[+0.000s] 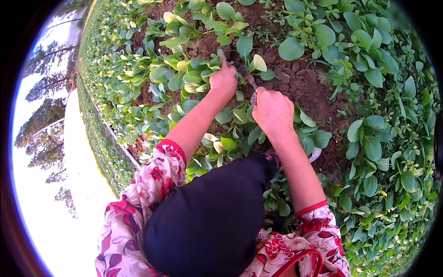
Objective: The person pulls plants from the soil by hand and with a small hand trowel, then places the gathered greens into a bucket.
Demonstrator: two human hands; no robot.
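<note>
My right hand [273, 108] is closed around the handle of a small metal-bladed hand tool [248, 77], whose blade points up and left to the base of a leafy green plant [245, 46] in brown soil. Just left of the blade is my left hand [224, 80], with one finger stretched out towards the soil. Under and beside it lies a cluster of green leaves [195, 75]; whether its fingers hold any of them cannot be told. The tool's exact kind is unclear.
Broad-leaved green plants [372, 147] grow thickly on the right and also at the left. Reddish-brown clumpy soil [301, 81] shows between the rows. My bent knee in dark cloth [207, 214] is below my arms. A pale strip [119, 140] edges the plot at left.
</note>
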